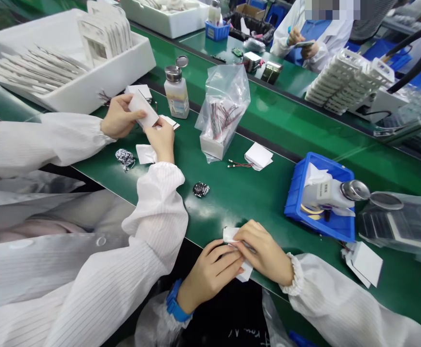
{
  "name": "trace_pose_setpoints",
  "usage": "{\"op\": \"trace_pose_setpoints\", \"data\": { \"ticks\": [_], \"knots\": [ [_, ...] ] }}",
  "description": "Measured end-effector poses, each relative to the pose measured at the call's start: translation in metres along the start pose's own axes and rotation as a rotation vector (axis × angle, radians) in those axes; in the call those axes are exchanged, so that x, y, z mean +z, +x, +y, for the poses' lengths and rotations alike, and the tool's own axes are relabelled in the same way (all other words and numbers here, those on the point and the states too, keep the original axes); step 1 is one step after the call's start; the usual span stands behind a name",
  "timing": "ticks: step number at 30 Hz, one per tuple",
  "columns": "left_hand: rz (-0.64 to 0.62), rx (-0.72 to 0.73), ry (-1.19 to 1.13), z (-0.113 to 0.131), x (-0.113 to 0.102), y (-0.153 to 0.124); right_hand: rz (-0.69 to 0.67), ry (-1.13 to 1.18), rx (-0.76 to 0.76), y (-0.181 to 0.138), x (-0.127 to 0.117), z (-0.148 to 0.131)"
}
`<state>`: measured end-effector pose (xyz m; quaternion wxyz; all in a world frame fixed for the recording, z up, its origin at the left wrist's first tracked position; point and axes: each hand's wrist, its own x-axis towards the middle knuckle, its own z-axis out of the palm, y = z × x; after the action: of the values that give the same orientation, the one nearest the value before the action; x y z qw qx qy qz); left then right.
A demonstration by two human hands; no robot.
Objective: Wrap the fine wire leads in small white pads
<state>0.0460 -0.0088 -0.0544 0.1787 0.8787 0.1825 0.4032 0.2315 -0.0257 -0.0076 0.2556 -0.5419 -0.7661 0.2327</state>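
Note:
My left hand (212, 270) and my right hand (264, 250) meet at the near edge of the green belt (253, 193). Together they pinch a small white flat piece (229, 234), which is mostly covered by my fingers; a corner pokes out below at the belt's edge. A blue band sits on my left wrist. A stack of white squares (259, 155) with a short red wire lead (239, 164) beside it lies farther up the belt.
To my left a co-worker in white sleeves holds a white card (143, 110) in both hands. Nearby are a pump bottle (176, 91), a plastic bag of wires (224, 111), a blue bin (297, 193), white trays (87, 91), and white cards (365, 262) at right. Another person works across the belt.

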Motion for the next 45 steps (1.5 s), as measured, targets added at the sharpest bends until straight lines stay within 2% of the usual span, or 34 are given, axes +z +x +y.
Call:
{"op": "trace_pose_setpoints", "data": {
  "ticks": [4, 7, 11, 15, 19, 23, 27, 31, 35, 39, 45],
  "knots": [
    [-0.012, -0.008, 0.012, 0.001, 0.002, -0.003, 0.036, -0.093, 0.023, 0.005, 0.002, 0.008],
    [-0.022, -0.031, 0.016, 0.001, 0.003, -0.004, 0.084, -0.077, 0.058, 0.005, 0.001, 0.01],
    [-0.001, -0.044, 0.006, 0.001, 0.003, -0.005, 0.04, -0.085, 0.012, 0.002, 0.001, 0.008],
    [-0.013, -0.067, 0.009, 0.003, 0.002, -0.004, 0.11, -0.133, 0.052, 0.003, 0.002, 0.009],
    [0.0, -0.061, 0.003, 0.002, 0.001, -0.003, 0.066, -0.122, -0.03, 0.002, 0.003, 0.009],
    [0.0, -0.067, 0.001, 0.001, 0.002, -0.002, 0.12, -0.142, -0.001, 0.002, 0.004, 0.009],
    [0.01, -0.065, -0.003, 0.001, 0.002, -0.004, 0.07, -0.134, -0.039, 0.004, 0.004, 0.01],
    [-0.003, -0.082, 0.001, -0.001, 0.002, -0.006, 0.224, -0.141, 0.038, 0.001, -0.003, 0.018],
    [0.092, -0.168, 0.039, -0.005, 0.002, -0.008, 0.365, -0.082, 0.098, -0.018, -0.011, 0.027],
    [0.105, -0.2, 0.038, -0.006, 0.002, -0.007, 0.326, -0.092, 0.11, -0.033, -0.011, 0.024],
    [0.074, -0.22, 0.039, -0.005, 0.002, -0.009, 0.147, -0.15, 0.051, -0.028, -0.005, 0.013]
  ]
}}
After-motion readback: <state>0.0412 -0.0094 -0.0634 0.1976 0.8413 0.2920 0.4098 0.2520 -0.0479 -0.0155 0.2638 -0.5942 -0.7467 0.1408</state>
